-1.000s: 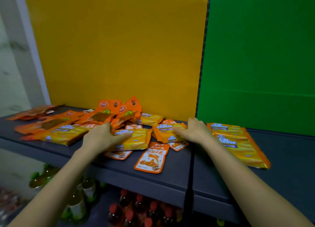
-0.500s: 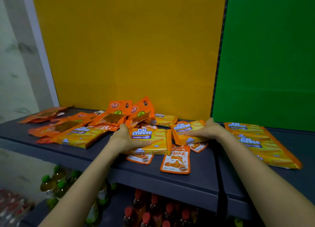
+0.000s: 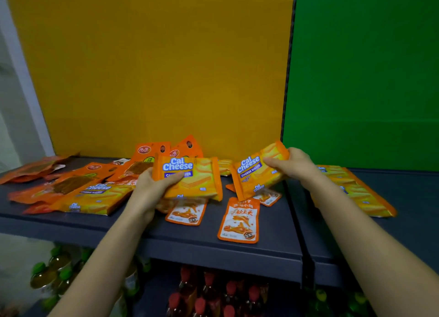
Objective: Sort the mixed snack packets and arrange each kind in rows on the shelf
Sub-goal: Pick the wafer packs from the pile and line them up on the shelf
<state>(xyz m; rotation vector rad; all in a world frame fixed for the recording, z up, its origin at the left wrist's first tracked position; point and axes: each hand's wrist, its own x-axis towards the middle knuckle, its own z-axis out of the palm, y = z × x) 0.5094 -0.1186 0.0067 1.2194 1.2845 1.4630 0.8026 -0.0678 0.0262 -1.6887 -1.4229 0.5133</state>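
Note:
My left hand (image 3: 152, 188) grips a yellow Cal Cheese wafer packet (image 3: 190, 177) by its left edge and holds it tilted up off the dark shelf (image 3: 213, 247). My right hand (image 3: 293, 165) holds a second Cal Cheese packet (image 3: 255, 169) by its right end, also raised. Under them lie small orange-and-white pouches (image 3: 238, 219). More Cal Cheese packets lie flat at the left (image 3: 95, 199) and in a row at the right (image 3: 351, 190). Orange packets with a clear window (image 3: 71, 182) are piled at the left and back.
A yellow back panel (image 3: 154, 67) and a green one (image 3: 368, 79) stand behind the shelf, split by a dark upright. A lower shelf holds green-capped bottles (image 3: 47, 274) and red-capped bottles (image 3: 209, 295). A pale wall edge is at the far left.
Both hands have closed on Cal Cheese packets that lay flat on the shelf and lifted them, tilting their faces toward me. The camera has moved closer.

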